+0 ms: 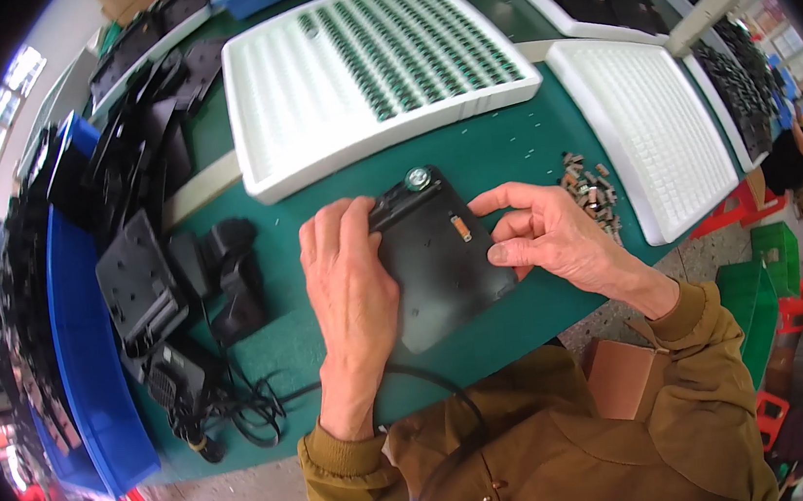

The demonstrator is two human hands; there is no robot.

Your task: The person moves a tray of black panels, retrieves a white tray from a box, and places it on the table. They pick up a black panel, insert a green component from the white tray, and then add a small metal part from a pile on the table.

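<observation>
A flat black plastic housing (429,282) is tilted between my hands above the green table. My left hand (351,280) wraps round its left edge, beside a raised ridge. My right hand (557,239) is at the right edge, its thumb and curled fingers against the rim; the undersides of those fingers are partly hidden. A round silver-and-green part (418,178) sits at the housing's far corner. On the flat face there is a small copper-coloured piece (461,229), apart from my right fingertips.
A white foam tray (264,152) with rows of small green parts lies ahead; another white tray (643,127) is at right. Small metallic pieces (593,191) are heaped beyond my right hand. Black housings (140,278), a coiled cable (257,407) and a blue bin (89,352) occupy the left.
</observation>
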